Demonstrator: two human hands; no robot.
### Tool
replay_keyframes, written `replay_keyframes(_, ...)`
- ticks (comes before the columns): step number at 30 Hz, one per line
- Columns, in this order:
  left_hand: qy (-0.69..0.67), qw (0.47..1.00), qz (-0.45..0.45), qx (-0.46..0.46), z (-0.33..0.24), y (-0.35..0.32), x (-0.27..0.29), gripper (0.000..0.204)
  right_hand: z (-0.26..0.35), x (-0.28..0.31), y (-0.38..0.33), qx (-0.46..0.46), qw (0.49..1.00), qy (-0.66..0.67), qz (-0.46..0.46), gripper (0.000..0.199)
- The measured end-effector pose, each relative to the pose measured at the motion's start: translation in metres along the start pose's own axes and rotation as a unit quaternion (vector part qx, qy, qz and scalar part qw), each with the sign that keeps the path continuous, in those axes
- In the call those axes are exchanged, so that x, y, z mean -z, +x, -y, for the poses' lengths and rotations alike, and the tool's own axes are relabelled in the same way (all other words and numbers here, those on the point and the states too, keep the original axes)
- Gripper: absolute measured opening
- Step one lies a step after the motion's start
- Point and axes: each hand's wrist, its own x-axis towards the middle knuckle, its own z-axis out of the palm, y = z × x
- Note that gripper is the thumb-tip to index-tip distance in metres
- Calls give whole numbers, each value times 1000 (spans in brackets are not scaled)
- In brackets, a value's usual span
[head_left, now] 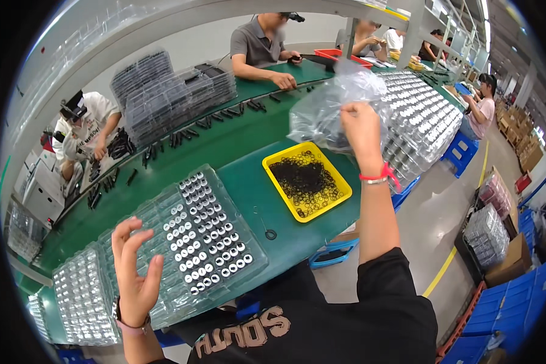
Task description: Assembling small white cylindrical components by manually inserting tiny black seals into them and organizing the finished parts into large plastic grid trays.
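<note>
My right hand is raised and grips a clear plastic bag, held up above a yellow tray filled with small black rings. My left hand hovers open, fingers spread, over the near edge of a clear blister tray holding rows of small silver cylindrical parts. A single black ring with a thin tool lies on the green table between the two trays.
More clear trays of parts lie at the left, stacks stand at the right and at the back. Other people sit at the green bench, one at the left, one opposite. Blue bins and boxes line the aisle on the right.
</note>
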Motion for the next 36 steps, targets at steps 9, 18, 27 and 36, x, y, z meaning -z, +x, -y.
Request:
replay_keyframes(9,46,993,-11,106,22,-61,13,25,-142,-86,-23,-79,983,-132,102,11)
replay_keyframes(18,62,973,-53,215,39,-101,26,19,-35,-2,-42,-20,970,-185,153,11)
replay_keyframes(27,50,976,-32,210,37,-106,17,18,-77,-83,-8,-14,879,-35,474,14)
replay_keyframes(36,118,955,-37,270,40,-133,31,19,-156,-109,-11,17,907,-118,404,20)
